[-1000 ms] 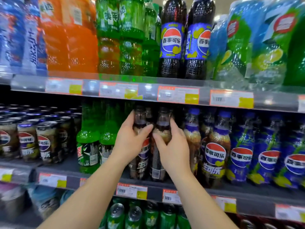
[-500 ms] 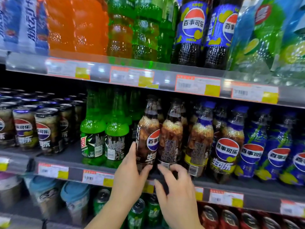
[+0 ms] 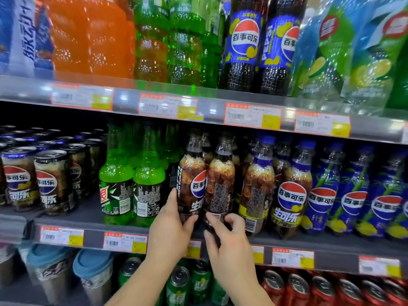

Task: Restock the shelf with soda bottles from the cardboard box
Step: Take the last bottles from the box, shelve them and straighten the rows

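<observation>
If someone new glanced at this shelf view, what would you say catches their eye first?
Two hands at centre: the left hand holds a dark cola bottle at the middle shelf's front, the right hand fingering its neighbour. Above left, bright orange soda bottles glow.
</observation>
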### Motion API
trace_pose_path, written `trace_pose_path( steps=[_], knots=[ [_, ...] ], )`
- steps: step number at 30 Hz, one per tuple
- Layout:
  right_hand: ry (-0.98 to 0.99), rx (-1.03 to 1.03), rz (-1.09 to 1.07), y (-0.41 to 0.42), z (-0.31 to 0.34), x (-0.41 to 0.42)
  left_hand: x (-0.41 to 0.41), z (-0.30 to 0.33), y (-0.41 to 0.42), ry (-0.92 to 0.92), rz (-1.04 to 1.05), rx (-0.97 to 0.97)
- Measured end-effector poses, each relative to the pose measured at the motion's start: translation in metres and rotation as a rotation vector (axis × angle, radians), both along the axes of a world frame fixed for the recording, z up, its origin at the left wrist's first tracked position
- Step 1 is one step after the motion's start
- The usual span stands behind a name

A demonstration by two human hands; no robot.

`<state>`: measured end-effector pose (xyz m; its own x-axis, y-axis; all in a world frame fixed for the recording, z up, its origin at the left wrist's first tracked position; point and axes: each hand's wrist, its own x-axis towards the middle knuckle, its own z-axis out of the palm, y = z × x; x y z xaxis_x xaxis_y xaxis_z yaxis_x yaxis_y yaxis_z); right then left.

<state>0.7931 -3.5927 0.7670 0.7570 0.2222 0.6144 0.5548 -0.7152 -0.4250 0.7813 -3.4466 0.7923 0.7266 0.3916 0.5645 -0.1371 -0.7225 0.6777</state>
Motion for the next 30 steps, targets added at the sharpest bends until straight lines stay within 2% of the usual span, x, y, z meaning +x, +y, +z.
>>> trace_pose_path(
  steps=[4, 11, 21, 25, 30],
  knots=[
    [0.018, -0.016, -0.010, 0.000, 0.000, -0.002, 0.000, -0.002, 0.000, 0.001, 0.013, 0.003],
    [-0.076, -0.050, -0.064, 0.004, 0.001, -0.004, 0.001, 0.001, 0.006, 0.006, -0.025, 0.043],
    [-0.180, -0.086, -0.038, -0.001, -0.005, -0.001, 0.010, 0.004, 0.007, 0.030, -0.100, -0.083],
    [-0.195, -0.084, -0.053, -0.004, -0.006, 0.001, 0.006, 0.006, 0.013, 0.095, -0.214, -0.099],
    [-0.205, -0.117, -0.087, -0.001, -0.003, 0.003, 0.010, 0.011, 0.017, 0.184, -0.259, -0.155]
  ],
)
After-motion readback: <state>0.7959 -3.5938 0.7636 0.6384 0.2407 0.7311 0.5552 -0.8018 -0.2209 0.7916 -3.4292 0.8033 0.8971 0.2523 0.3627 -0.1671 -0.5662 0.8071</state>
